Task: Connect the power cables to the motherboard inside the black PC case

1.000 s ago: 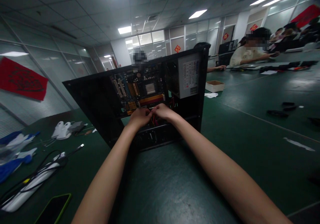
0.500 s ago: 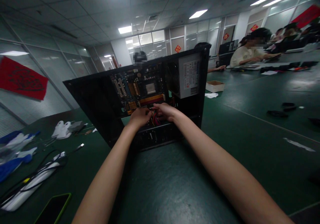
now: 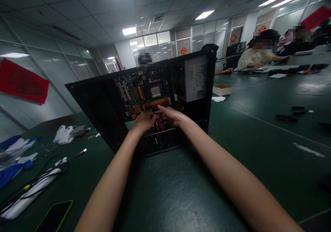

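An open black computer case (image 3: 98, 90) stands on the green table, its inside facing me. In it I see a motherboard (image 3: 139, 93) and, at the upper right, a grey power supply (image 3: 196, 80) with a label. Both hands reach into the lower middle of the case, just below the motherboard's memory slots. My left hand (image 3: 145, 121) is closed, fingers bent at a bundle of coloured cables (image 3: 159, 122). Close beside it, my right hand (image 3: 169, 116) curls round the same cables with its thumb raised. The fingertips and cable ends are partly hidden.
On the left lie a white power strip (image 3: 33, 192) with black cable, a phone (image 3: 55, 216) in a green case, and plastic bags (image 3: 63, 134). Behind the case at right is a small open box (image 3: 222, 89). A person (image 3: 254, 57) sits farther off at the right.
The right hand's thumb and fingers have shifted slightly at the cables. My left hand and the case look the same. The person at the far right has moved their arms a little.
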Tool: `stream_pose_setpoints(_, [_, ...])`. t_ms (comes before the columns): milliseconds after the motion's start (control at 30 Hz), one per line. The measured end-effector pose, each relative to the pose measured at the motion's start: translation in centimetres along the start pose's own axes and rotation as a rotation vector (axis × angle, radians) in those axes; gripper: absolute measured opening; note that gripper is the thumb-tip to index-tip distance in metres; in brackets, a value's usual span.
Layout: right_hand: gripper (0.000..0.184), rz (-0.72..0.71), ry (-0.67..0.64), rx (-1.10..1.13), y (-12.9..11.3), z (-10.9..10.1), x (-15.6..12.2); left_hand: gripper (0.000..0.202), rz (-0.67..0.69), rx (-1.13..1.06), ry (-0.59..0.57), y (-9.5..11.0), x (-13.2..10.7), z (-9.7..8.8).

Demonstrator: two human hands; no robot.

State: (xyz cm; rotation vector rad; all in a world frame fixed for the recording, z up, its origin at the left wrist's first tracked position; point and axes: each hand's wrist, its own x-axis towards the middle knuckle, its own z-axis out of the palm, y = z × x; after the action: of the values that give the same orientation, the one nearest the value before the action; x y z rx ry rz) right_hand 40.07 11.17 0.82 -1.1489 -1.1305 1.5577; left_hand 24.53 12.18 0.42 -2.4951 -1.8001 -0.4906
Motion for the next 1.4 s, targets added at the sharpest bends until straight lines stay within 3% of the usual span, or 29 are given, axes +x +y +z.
stream_pose_setpoints(267, [0.026,0.052,-0.051,0.091,-0.26,-0.29,-0.24,0.041,0.026,-0.013,0.001,0.06,0.07,-0.04])
stream_pose_setpoints(467, [0.024,-0.026,-0.01,-0.034,0.07,0.08,-0.25,0.038,0.026,-0.028,-0.001,0.18,-0.11,-0.16])
stream_pose_setpoints(667, [0.032,-0.101,0.017,-0.199,0.27,0.56,-0.21,0.034,0.017,-0.027,-0.006,0.11,-0.1,-0.1])
stream_pose_setpoints(1267, [0.025,-0.061,0.048,-0.066,0.19,0.19,-0.14,0.039,0.034,0.035,-0.008,0.26,-0.26,-0.31])
stream_pose_setpoints(1400, [0.026,-0.08,-0.003,-0.046,0.53,0.01,0.29,0.038,0.031,0.039,0.014,0.36,-0.27,-0.44])
